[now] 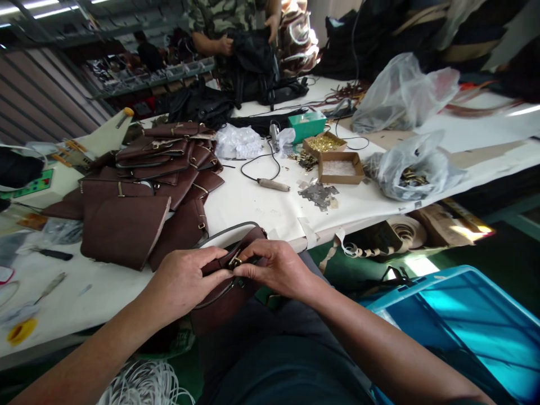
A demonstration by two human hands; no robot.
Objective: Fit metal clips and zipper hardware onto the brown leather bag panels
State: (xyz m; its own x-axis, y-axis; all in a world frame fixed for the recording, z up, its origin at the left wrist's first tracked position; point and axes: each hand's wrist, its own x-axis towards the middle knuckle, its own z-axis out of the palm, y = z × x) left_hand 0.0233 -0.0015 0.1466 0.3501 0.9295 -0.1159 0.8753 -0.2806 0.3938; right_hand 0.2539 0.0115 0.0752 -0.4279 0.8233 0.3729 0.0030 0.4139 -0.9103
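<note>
The white worktable (270, 211) is the largest thing, and on its left part lies the pile of brown leather pieces (126, 225), while at its far side another person (234, 34) holds a black bag (255, 53). At the near edge of the table, in front of the body, is the brown bag (223, 298), which the left hand (183, 278) holds from the left with thumb and fingers pinching its upper edge, and the right hand (280, 270) from the right, its thumb and bent forefinger pressed close together at the small metal buckle (235, 262).
</note>
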